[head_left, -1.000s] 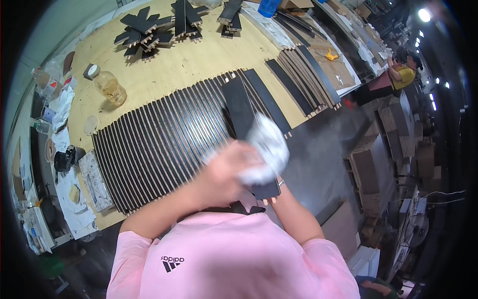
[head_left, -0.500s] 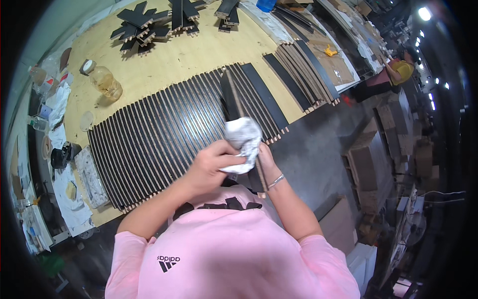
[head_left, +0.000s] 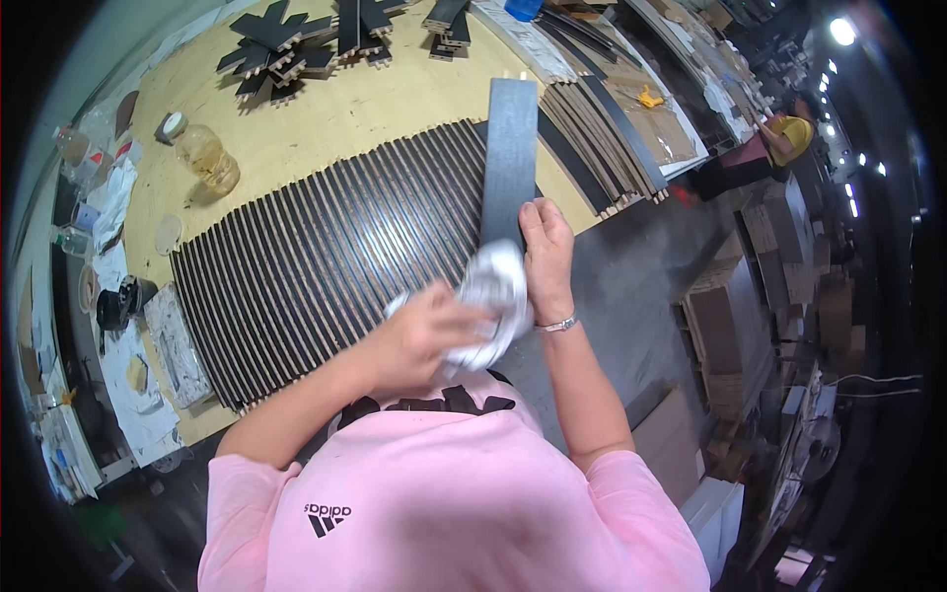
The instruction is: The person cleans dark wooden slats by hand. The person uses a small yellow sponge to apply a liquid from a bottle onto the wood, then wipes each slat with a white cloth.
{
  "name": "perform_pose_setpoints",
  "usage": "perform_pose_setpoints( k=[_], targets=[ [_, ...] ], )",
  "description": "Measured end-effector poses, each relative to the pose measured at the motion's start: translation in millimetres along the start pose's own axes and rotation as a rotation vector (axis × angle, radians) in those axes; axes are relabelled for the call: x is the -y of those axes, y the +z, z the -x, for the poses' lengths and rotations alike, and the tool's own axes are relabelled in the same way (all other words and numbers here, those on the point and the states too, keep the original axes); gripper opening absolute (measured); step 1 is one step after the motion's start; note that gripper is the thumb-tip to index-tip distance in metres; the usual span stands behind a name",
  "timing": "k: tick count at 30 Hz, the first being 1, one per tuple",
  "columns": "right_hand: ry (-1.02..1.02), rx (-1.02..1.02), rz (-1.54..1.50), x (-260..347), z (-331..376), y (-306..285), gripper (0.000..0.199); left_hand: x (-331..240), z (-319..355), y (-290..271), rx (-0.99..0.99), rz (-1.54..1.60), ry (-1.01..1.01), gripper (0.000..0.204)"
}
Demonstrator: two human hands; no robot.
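My right hand (head_left: 548,259) grips a flat black wooden slat (head_left: 510,148) by its right edge, thumb on its broad face. The slat stands up in front of me, its far end showing small light dowels. In my left hand (head_left: 429,333) is a crumpled white cloth (head_left: 493,296), pressed around the slat's lower part and blurred by motion. The cloth hides the slat's near end. Below and to the left, a long row of black slats (head_left: 326,266) lies side by side on the table, pale dowels sticking out at their ends.
Stacks of black pieces (head_left: 271,49) sit at the table's far side. A jar of yellowish liquid (head_left: 205,155) stands on the left, near a black cup (head_left: 120,304). More slats (head_left: 592,143) lie at the right edge. Another person (head_left: 779,140) is farther right, past some cartons (head_left: 730,326).
The slat has turned from its narrow edge to its broad face and risen. My right hand has moved up along it, and the cloth has shifted slightly.
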State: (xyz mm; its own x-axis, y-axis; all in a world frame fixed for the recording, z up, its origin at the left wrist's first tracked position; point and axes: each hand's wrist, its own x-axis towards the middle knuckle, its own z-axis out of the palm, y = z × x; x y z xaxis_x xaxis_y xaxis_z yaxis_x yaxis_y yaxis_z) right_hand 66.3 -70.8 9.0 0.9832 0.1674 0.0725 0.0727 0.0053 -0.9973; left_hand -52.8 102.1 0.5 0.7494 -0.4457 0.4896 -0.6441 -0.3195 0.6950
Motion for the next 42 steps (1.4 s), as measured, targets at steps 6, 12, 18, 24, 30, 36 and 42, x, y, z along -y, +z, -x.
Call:
perform_pose_setpoints(
  k=[6, 12, 18, 24, 30, 36, 42],
  targets=[
    [-0.022, 0.003, 0.060, -6, -4, -8, 0.023, 15, 33, -49, -0.399, -0.142, -0.333, 0.038],
    [0.044, 0.135, -0.016, -14, 21, 19, 0.020, -4, -22, -26, -0.251, -0.429, -0.116, 0.041],
    [-0.017, 0.282, 0.350, 1, 57, 24, 0.021, 75, -48, -95, -0.528, -0.618, -0.163, 0.034],
    [-0.037, 0.165, 0.453, -2, 50, 16, 0.019, 49, -35, -90, -0.741, -0.496, -0.286, 0.029],
    [-0.210, 0.225, 0.438, 9, 61, 14, 0.018, 31, -43, -50, -0.271, -0.576, -0.114, 0.050],
    [-0.157, 0.222, 0.448, -4, 70, 14, 0.019, 103, -43, -114, -0.819, 0.138, -0.581, 0.025],
    [-0.225, 0.118, 0.456, -4, 48, 24, 0.017, 64, -65, -65, -0.756, 0.441, -0.585, 0.024]
  ],
)
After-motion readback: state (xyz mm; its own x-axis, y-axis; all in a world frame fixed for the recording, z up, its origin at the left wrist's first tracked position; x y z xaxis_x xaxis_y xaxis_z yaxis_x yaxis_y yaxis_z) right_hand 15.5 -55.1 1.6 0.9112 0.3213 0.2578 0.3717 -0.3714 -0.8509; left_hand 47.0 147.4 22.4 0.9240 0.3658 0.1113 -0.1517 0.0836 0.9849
